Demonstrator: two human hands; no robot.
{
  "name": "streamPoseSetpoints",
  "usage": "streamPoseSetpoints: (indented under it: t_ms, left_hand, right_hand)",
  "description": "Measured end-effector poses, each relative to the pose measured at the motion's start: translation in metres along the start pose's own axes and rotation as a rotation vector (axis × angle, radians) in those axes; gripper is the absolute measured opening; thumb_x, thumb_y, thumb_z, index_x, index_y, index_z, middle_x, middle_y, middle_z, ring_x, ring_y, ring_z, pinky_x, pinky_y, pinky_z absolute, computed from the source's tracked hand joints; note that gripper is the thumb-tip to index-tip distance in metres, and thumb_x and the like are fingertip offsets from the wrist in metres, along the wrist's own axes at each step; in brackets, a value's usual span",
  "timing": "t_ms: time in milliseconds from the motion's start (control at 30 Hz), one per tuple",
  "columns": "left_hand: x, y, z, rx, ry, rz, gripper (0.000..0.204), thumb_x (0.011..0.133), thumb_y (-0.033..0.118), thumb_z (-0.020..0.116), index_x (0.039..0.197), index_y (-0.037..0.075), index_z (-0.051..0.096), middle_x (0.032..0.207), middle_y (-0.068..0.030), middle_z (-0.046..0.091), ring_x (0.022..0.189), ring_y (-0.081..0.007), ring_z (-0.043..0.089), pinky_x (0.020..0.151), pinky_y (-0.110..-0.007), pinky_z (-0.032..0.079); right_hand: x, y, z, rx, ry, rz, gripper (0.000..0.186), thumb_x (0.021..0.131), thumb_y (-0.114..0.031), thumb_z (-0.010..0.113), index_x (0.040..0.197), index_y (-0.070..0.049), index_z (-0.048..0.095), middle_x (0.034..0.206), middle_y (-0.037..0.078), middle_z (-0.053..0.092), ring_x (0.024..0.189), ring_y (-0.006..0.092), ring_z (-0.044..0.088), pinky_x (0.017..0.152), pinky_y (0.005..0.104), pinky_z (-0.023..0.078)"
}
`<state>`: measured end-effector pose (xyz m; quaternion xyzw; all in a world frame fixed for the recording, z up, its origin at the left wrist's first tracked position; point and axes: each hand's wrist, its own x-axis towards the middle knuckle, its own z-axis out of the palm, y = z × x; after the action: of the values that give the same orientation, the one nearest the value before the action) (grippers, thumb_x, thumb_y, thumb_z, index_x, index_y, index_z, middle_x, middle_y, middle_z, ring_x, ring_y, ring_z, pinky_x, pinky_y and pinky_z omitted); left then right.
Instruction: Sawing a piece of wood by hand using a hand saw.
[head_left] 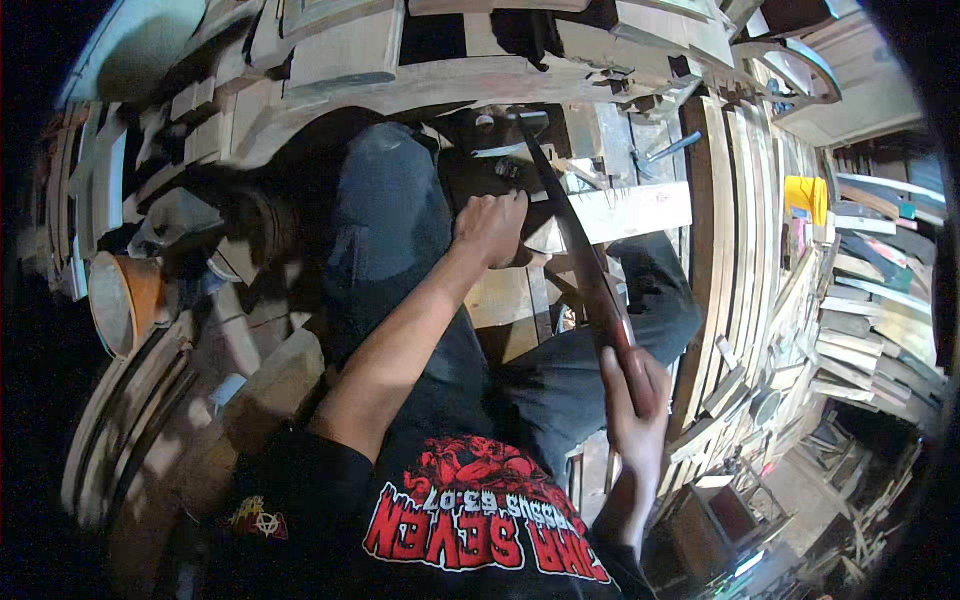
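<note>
My right hand point(637, 385) is wrapped round the reddish-brown lower end of a long, dark, narrow tool point(585, 256), which slants up and forward between my legs; its exact kind is hard to tell. My left hand point(490, 225) has its fingers curled at a dark object just left of that tool; what it grips is partly hidden. Beside the tool lies a pale white board point(650, 210) with dark marks along its edge. Beyond my left hand are small metal pieces point(495, 150), too unclear to name, and below it bare wooden boards point(495, 300) show.
My bent legs point(385, 200) frame the work spot. Stacked planks point(340, 55) stand ahead, long battens point(740, 250) and a yellow container point(805, 200) lie right, an orange funnel-like object point(125, 305) and curved wood pieces are left, and a wooden crate point(715, 520) sits lower right.
</note>
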<state>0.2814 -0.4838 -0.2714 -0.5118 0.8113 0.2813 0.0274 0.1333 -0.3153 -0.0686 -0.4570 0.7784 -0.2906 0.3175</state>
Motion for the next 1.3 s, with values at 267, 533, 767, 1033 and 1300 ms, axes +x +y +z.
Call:
streamPoseSetpoints:
  t_ms: [267, 533, 767, 1033, 1300]
  left_hand:
    - [0.003, 0.003, -0.002, -0.032, -0.04, -0.009, 0.03, 0.087, 0.007, 0.06, 0.116, -0.001, 0.06, 0.106, -0.0198, 0.069, 0.101, -0.0371, 0.069, 0.086, -0.048, 0.055]
    - [0.003, -0.001, 0.013, 0.02, 0.011, 0.04, 0.06, 0.081, 0.047, 0.076, 0.112, -0.001, 0.06, 0.102, -0.0236, 0.069, 0.096, -0.0376, 0.07, 0.082, -0.047, 0.055]
    - [0.004, 0.0, 0.0, -0.022, 0.044, 0.03, 0.047, 0.084, 0.036, 0.074, 0.112, 0.001, 0.059, 0.099, -0.0198, 0.07, 0.091, -0.0385, 0.071, 0.082, -0.047, 0.055]
    - [0.002, 0.0, 0.005, -0.008, -0.019, -0.021, 0.032, 0.081, 0.004, 0.062, 0.113, 0.001, 0.061, 0.098, -0.0197, 0.072, 0.096, -0.0393, 0.071, 0.085, -0.049, 0.056]
    - [0.004, 0.007, 0.005, -0.042, 0.07, 0.034, 0.03, 0.081, 0.011, 0.067, 0.108, 0.0, 0.059, 0.098, -0.0232, 0.072, 0.096, -0.0407, 0.071, 0.084, -0.051, 0.055]
  right_hand:
    - [0.029, 0.011, 0.026, 0.104, 0.103, 0.08, 0.029, 0.096, -0.023, 0.072, 0.106, 0.004, 0.065, 0.082, 0.006, 0.061, 0.076, 0.0107, 0.057, 0.074, 0.0246, 0.048]
    - [-0.007, -0.023, -0.012, -0.018, 0.084, 0.26, 0.038, 0.093, -0.026, 0.076, 0.117, 0.001, 0.063, 0.09, 0.008, 0.066, 0.078, 0.012, 0.062, 0.074, 0.0275, 0.051]
    - [0.001, -0.003, -0.018, 0.192, -0.191, 0.282, 0.034, 0.099, -0.026, 0.067, 0.112, 0.005, 0.062, 0.086, 0.009, 0.067, 0.081, 0.0141, 0.063, 0.077, 0.0301, 0.051]
    - [-0.004, 0.033, 0.011, 0.147, -0.064, 0.316, 0.05, 0.092, -0.032, 0.077, 0.119, 0.003, 0.054, 0.1, 0.007, 0.06, 0.089, 0.0119, 0.057, 0.082, 0.0262, 0.048]
    - [-0.021, 0.053, 0.021, 0.155, 0.108, 0.144, 0.036, 0.092, -0.024, 0.077, 0.108, 0.004, 0.062, 0.101, 0.013, 0.063, 0.093, 0.0177, 0.061, 0.085, 0.0294, 0.048]
